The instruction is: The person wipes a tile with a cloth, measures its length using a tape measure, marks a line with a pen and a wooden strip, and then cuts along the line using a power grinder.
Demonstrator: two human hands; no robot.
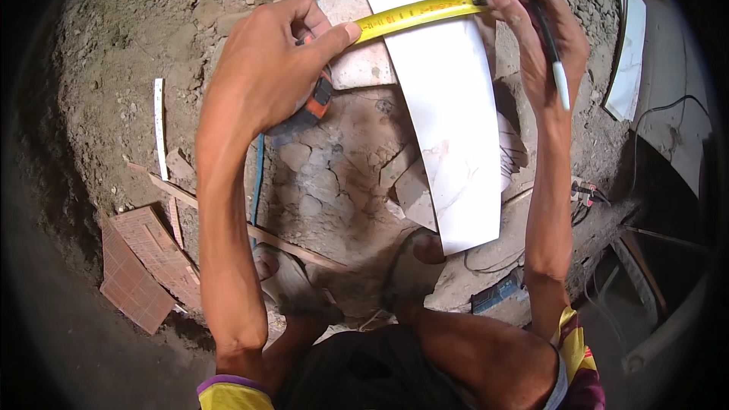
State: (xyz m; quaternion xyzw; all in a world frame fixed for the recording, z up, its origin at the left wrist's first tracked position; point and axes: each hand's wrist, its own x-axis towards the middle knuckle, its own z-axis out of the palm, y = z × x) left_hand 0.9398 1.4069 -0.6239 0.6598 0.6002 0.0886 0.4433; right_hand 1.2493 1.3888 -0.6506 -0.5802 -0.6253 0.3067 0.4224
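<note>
Tape measure [319,95], its case mostly hidden in the closed left hand [269,68], stretches yellow across the white tile [452,121] on cracked dirt floor [334,175]; right hand [535,30] pinches its tip, clutching a pen [553,49].

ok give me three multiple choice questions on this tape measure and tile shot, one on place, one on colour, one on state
1. Where does the tape blade lie?
A. across the far end of the white tile
B. along the floor beside the tile
C. rolled up in the case

2. What colour is the blade?
A. white
B. yellow
C. blue

3. What does the right hand hold besides the blade's tip?
A. a hammer
B. nothing
C. a pen

Answers: 1 A, the blade spans the tile's top edge from the left hand. 2 B, it is plainly yellow. 3 C, a dark pen with a white end lies between the fingers.
</note>
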